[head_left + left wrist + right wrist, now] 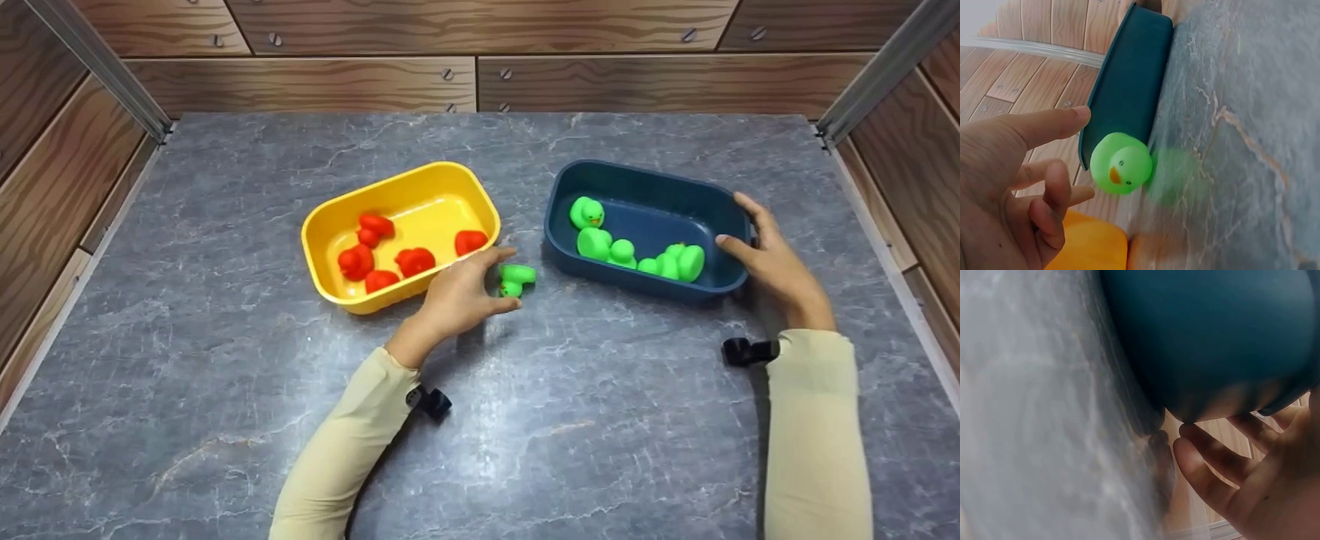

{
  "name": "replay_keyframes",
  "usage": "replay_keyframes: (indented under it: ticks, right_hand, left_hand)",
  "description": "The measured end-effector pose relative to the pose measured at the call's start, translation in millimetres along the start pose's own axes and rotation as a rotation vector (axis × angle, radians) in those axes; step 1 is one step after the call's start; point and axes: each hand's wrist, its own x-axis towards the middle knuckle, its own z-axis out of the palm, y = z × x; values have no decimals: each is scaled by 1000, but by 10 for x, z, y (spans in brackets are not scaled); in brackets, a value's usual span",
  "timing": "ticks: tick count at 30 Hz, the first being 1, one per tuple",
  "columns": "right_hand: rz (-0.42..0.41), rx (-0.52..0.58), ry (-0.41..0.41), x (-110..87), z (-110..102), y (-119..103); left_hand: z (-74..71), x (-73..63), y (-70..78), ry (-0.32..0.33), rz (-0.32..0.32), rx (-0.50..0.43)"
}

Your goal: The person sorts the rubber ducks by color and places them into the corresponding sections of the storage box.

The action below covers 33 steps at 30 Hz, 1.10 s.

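A green rubber duck (517, 276) lies tipped over on the table between two bins. My left hand (463, 294) reaches to it, with thumb and fingers spread on either side; in the left wrist view a gap shows between the fingers and the duck (1120, 164). At the right, my right hand (784, 266) holds the end of the dark blue bin (649, 281), thumb over the rim and fingers against the outer wall. Several green ducks (595, 244) lie in that bin. Fingertips (1193, 433) meet the bin's outer wall (1213, 337) in the right wrist view.
A yellow bin (337, 294) with several red ducks (415, 261) stands just left of the left hand. Wood-patterned walls (300, 82) enclose the grey marbled table (570, 420) at the back and both sides. A black wrist camera (439, 403) sits on the left sleeve.
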Motion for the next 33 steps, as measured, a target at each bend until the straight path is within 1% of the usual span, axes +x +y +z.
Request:
replay_keyframes:
  ticks: [4,9,14,18,21,26,33]
  right_hand:
    - [14,-8,-2,-13,-1,-16]
    - [51,-9,-9,-17,-6,-38]
    - [72,-3,-9,-4,-3,-43]
    - [83,0,-7,2,3,-43]
    - [72,-17,-7,-5,3,-39]
    - [51,-63,-8,-21,-3,-43]
    - [43,-51,2,-9,-5,-32]
  left_hand:
    - [21,17,-13,-27,4,13]
    - [41,35,-39,-45,2,29]
    - [72,59,-76,-75,-19,47]
    - [95,71,-95,-96,-30,51]
    - [110,77,-104,-107,-30,52]
    - [127,75,-113,-107,-22,60]
    - [140,63,-119,-89,2,74]
